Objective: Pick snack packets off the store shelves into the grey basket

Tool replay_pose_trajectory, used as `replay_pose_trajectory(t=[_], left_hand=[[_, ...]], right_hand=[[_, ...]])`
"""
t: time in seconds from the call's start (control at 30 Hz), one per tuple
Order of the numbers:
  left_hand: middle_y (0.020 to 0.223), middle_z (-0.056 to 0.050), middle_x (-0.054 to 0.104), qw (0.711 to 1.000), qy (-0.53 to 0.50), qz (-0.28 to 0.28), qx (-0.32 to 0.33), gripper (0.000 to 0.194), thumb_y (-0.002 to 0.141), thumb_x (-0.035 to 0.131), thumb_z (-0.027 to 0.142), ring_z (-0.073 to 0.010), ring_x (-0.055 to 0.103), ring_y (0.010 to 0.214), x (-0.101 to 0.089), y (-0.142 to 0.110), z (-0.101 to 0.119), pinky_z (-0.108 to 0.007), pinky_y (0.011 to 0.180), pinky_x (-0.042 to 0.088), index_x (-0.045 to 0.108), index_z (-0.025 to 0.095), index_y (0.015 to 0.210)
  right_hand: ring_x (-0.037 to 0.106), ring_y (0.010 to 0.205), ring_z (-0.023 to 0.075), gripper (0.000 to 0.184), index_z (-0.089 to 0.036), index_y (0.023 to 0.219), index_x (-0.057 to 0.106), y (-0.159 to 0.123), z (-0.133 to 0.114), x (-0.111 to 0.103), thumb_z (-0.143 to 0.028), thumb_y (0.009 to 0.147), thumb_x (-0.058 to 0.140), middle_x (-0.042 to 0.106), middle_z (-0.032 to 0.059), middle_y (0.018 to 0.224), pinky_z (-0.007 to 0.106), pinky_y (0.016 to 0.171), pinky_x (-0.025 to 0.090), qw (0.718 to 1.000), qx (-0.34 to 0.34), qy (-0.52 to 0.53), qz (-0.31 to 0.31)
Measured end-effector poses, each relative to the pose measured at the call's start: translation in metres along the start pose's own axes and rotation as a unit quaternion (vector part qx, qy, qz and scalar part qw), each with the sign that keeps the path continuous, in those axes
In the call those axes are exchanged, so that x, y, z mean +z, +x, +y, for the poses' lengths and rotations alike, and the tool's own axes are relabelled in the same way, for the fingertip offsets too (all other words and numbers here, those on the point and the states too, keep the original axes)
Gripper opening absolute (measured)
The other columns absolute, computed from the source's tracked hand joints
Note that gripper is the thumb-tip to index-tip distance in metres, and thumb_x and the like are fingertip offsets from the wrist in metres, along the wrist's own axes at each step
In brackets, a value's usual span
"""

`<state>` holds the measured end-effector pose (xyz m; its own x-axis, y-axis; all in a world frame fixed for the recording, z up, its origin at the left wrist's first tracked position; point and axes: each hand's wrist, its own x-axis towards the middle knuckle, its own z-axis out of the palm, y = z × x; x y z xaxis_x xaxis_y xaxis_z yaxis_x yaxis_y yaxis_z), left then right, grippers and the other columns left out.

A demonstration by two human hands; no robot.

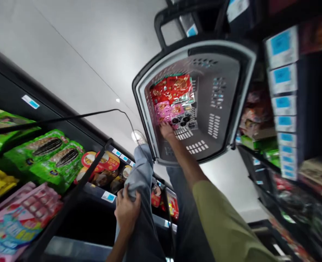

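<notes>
My right hand (167, 130) reaches down into a grey plastic shopping basket (229, 105), its fingers closed at the lower edge of a pink snack packet (163, 110). Part of the grip is too small to make out. Beside the pink packet lie black-and-white packets (181, 119) with dark round pictures. Shiny red packets (172, 89) fill the far side of the basket floor. My left hand (127, 210) rests on my jeans (143, 174) near the knee, holding nothing, with its fingers apart.
On the left, a shelf carries green snack bags (55, 160), pink bags (27, 218) and red-lidded tubs (101, 162). A thin black cord (95, 113) crosses the view. Shelving with blue-and-white price tags (283, 78) stands close on the right. Pale floor (90, 40) lies ahead.
</notes>
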<state>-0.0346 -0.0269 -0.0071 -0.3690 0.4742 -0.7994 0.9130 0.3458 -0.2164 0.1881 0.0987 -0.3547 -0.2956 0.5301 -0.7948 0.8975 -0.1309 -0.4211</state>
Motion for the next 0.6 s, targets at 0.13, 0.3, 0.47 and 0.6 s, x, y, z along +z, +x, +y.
replay_pose_trajectory(t=[0.13,0.3,0.47,0.6], left_hand=[[0.122,-0.011,0.06,1.0,0.015,-0.009,-0.006,0.046,0.093,0.051,0.041,-0.0273,0.061,0.109,0.0,0.008,-0.006,-0.036,0.086,0.05,0.055,0.02,0.134],[0.128,-0.012,0.059,0.999,0.021,-0.031,-0.033,0.046,0.094,0.05,0.04,-0.0291,0.062,0.109,-0.003,0.013,-0.005,-0.037,0.079,0.051,0.053,0.023,0.137],[0.129,-0.013,0.059,0.999,0.018,-0.032,-0.034,0.046,0.094,0.05,0.04,-0.0295,0.062,0.109,-0.004,0.014,-0.003,-0.036,0.078,0.05,0.053,0.021,0.136],[0.129,-0.012,0.058,0.998,0.02,-0.039,-0.033,0.046,0.094,0.05,0.041,-0.0299,0.063,0.107,-0.003,0.013,-0.002,-0.037,0.077,0.05,0.052,0.022,0.136]], right_hand=[[0.038,0.133,0.0316,0.046,-0.011,0.123,0.064,0.035,0.021,0.021,-0.002,0.087,0.036,0.056,0.0193,0.137,0.056,0.113,0.024,0.999,-0.022,-0.022,0.01],[0.039,0.128,0.0327,0.039,-0.013,0.11,0.069,0.029,0.038,0.036,-0.005,0.089,0.037,0.059,0.0173,0.128,0.058,0.109,0.026,0.997,0.008,0.019,0.074],[0.038,0.127,0.0388,0.037,-0.013,0.1,0.072,0.008,0.05,0.046,-0.017,0.096,0.035,0.065,0.0206,0.109,0.071,0.1,0.028,0.985,0.109,0.076,0.114],[0.035,0.132,0.0378,0.04,-0.016,0.101,0.073,-0.002,0.054,0.047,-0.022,0.098,0.034,0.067,0.0186,0.107,0.073,0.104,0.023,0.983,0.096,0.099,0.118]])
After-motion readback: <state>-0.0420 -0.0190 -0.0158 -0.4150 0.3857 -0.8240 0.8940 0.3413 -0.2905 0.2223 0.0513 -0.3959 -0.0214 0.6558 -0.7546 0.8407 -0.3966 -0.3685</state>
